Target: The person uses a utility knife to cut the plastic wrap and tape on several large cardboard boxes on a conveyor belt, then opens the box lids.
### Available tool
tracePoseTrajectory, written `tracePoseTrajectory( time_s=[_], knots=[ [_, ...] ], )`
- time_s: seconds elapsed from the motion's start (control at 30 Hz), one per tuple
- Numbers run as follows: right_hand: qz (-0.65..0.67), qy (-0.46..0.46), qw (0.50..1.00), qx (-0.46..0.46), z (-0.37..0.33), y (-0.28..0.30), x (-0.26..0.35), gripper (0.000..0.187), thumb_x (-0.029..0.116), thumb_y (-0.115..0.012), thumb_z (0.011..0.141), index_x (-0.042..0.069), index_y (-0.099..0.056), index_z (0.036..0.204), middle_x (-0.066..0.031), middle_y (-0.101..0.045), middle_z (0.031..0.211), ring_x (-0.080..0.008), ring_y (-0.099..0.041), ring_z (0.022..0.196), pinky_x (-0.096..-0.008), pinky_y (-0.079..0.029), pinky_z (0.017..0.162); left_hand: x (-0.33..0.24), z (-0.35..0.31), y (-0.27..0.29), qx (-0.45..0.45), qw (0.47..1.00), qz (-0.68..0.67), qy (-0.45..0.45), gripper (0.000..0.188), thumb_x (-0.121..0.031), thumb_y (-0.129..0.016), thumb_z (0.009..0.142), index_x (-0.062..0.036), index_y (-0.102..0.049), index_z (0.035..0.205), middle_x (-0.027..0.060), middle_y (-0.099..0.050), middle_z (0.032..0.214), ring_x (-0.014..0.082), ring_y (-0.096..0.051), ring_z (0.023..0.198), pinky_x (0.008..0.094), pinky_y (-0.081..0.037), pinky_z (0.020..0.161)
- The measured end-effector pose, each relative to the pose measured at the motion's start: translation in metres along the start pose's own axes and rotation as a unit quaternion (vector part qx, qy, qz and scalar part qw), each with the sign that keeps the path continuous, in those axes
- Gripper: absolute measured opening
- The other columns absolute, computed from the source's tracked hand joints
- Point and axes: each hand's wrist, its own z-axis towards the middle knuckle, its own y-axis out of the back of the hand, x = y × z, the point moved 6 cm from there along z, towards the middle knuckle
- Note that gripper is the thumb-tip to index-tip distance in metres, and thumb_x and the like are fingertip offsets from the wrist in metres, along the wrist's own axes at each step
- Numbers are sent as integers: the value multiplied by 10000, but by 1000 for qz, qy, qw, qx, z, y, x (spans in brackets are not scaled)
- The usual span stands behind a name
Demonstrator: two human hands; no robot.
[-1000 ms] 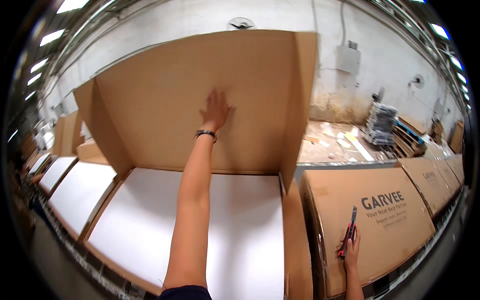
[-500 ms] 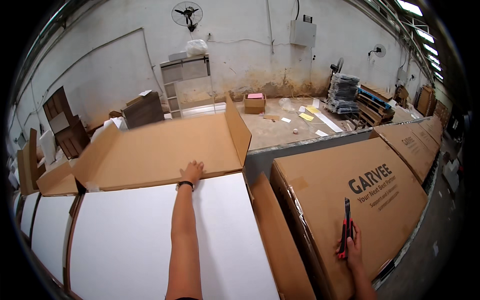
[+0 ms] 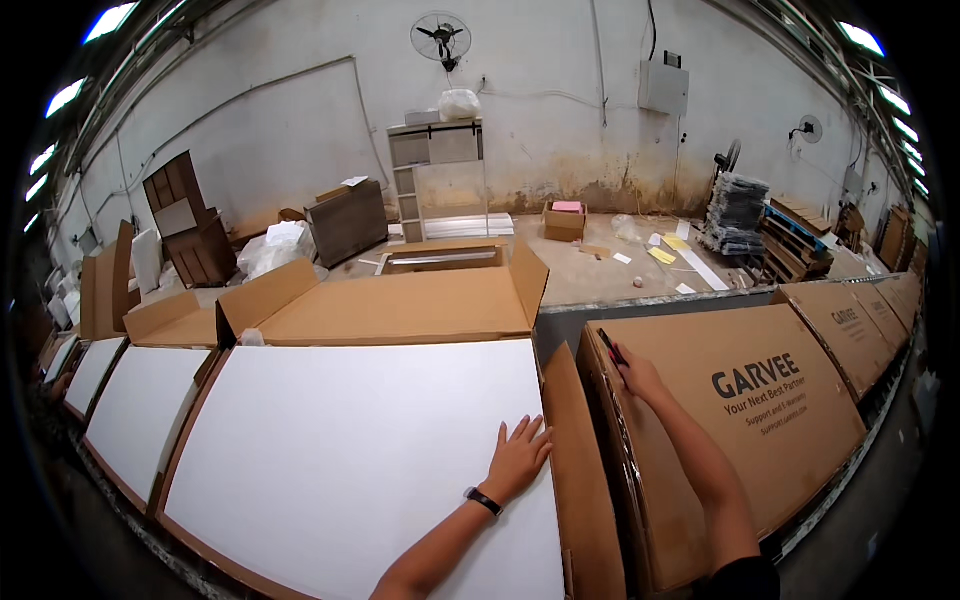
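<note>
My left hand [image 3: 518, 458] lies with its fingers spread on a white sheet or panel [image 3: 340, 440], close to the panel's right edge. This panel fills an opened cardboard carton [image 3: 390, 308] whose far flap is folded back. My right hand [image 3: 637, 374] grips a red and black utility knife [image 3: 613, 350]. The knife is over the far left corner of a closed brown carton [image 3: 690, 350] with dark print, near its taped edge. I cannot tell whether the blade touches the cardboard. A side flap [image 3: 583, 470] of the opened carton stands between the two boxes.
More opened cartons with white panels [image 3: 140, 410] continue the row at left; closed cartons [image 3: 845, 325] continue it at right. Beyond the row are a small box [image 3: 565, 222], stacked wrapped pieces [image 3: 738, 215], pallets [image 3: 795, 245], a cabinet frame [image 3: 408, 195] and loose papers on the floor.
My left hand has left the far flap and come down to the panel's right edge. The flap has folded farther back. My right hand has carried the knife to the closed carton's far left corner.
</note>
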Motion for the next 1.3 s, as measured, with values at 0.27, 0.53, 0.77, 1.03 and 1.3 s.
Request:
tracePoseTrajectory(
  time_s=[0.27,0.53,0.77,1.03,1.3],
  knots=[
    [-180,-97,965,164,102,-26,12,307,61,-460,852,104,-571,1135,-180,-642,740,-261,-633,496,-382,-513,462,1,4,-8,-60,995,-73,23,299,-292,-410,941,-132,-591,1117,102,-520,1260,271,-420,1232,547,-246,1021],
    [-250,-157,832,470,51,-20,36,167,149,-533,831,31,-646,867,-160,-660,747,-253,-650,606,-371,-529,576,4,9,-20,-65,996,-59,22,273,-261,-403,933,-116,-606,1045,94,-531,1237,253,-436,1214,552,-262,1012],
    [-317,-156,772,529,-207,41,81,195,145,-455,859,50,-599,949,-122,-623,680,-220,-636,573,-341,-527,546,12,-1,-22,-62,997,-48,3,277,-293,-446,907,-137,-615,1062,113,-511,1262,287,-415,1230,563,-256,1018],
    [-291,-49,893,338,-415,97,114,290,191,-384,916,79,-618,1047,-181,-650,896,-336,-649,806,-440,-517,638,-90,-55,-41,126,986,-62,-89,400,-312,-550,835,-170,-527,1208,105,-388,1367,335,-273,1314,602,-222,1018],
    [-374,-57,914,147,-510,79,127,486,119,-471,842,125,-432,1327,-108,-621,698,-269,-615,555,-377,-484,474,-216,-123,-89,125,962,-68,-231,544,-231,-556,810,-128,-401,1321,87,-350,1405,335,-341,1285,694,-204,963]
  ],
)
